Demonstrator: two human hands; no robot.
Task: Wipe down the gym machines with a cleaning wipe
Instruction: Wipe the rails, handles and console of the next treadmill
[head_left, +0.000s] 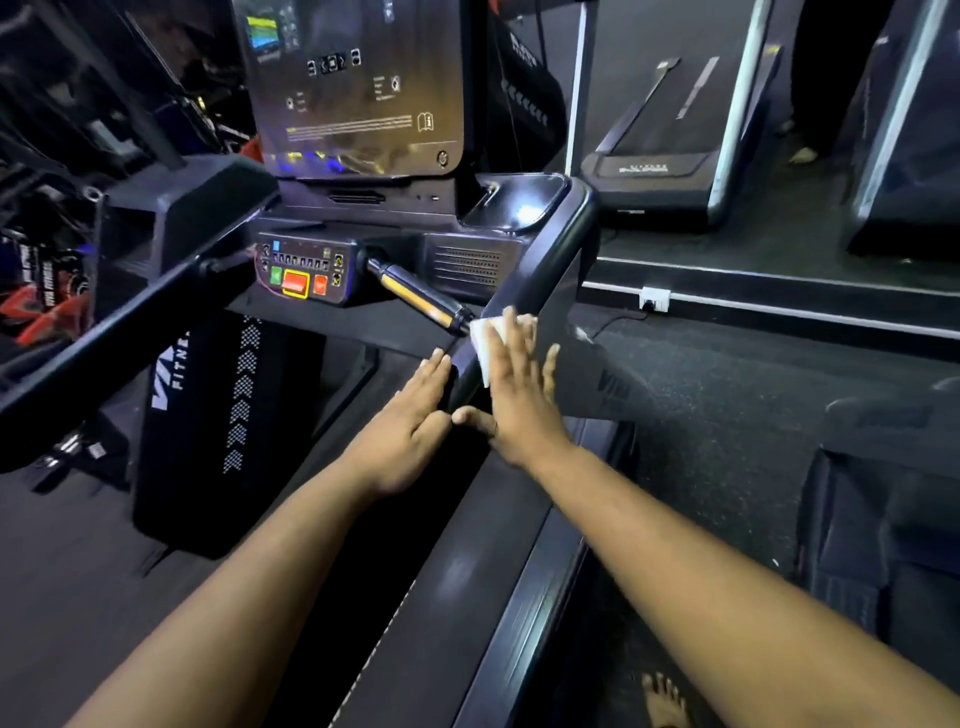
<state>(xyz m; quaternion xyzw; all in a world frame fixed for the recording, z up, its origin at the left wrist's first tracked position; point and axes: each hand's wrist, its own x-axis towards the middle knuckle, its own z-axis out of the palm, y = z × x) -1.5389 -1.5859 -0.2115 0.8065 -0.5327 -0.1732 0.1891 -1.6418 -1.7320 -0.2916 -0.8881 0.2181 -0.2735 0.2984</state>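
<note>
A black treadmill fills the view, its right handrail (550, 249) sloping down toward me. My right hand (519, 395) lies flat with straight fingers on a white cleaning wipe (485, 338), pressing it against the rail's lower part. My left hand (415, 415) rests open on the inner side of the same rail, fingers straight, just left of the right thumb. Most of the wipe is hidden under my right hand.
The console screen (358, 88) stands ahead, with a button panel (301, 275) and a yellow-banded grip bar (415, 296) below it. The left handrail (130, 322) crosses at left. The belt (270, 519) runs below. Another treadmill (675, 156) sits at back right. A bare foot (665, 701) stands on the floor.
</note>
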